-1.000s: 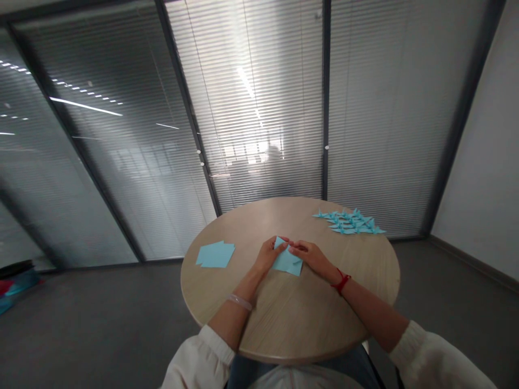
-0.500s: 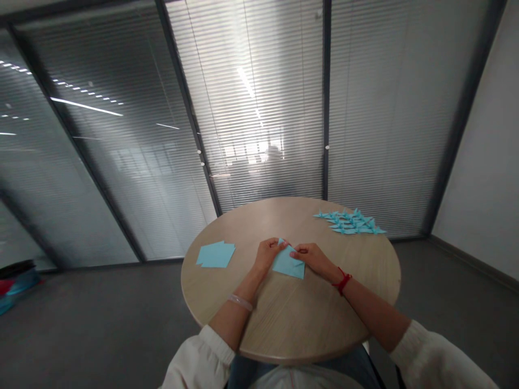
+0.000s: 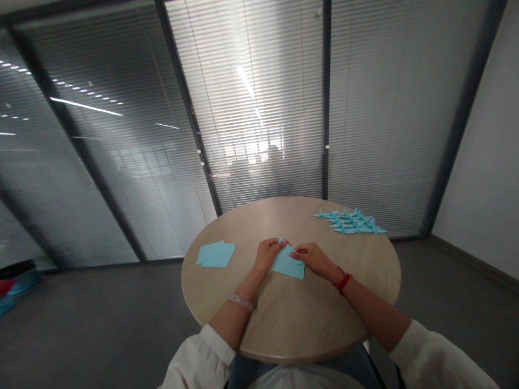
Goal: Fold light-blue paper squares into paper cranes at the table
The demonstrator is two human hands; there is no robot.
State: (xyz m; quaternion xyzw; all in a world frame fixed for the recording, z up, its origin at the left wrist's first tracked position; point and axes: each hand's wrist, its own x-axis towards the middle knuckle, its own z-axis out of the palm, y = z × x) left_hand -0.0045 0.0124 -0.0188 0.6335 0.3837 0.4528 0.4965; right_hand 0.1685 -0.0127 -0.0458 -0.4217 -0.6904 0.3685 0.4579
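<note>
A light blue paper sheet (image 3: 287, 263) lies partly folded in the middle of the round wooden table (image 3: 292, 319). My left hand (image 3: 268, 253) pinches its upper left edge with the fingers curled. My right hand (image 3: 313, 256) presses and pinches the upper right part of the same sheet, fingers closed on it. The fingertips of both hands almost meet over the paper's top corner.
A small stack of flat blue paper squares (image 3: 216, 254) lies on the table's left side. Several folded blue paper cranes (image 3: 351, 221) sit in a cluster at the far right. Glass walls with blinds stand behind the table, and grey floor surrounds it.
The paper shifted slightly to the right and down, and both hands closed in a little tighter over its top corner.
</note>
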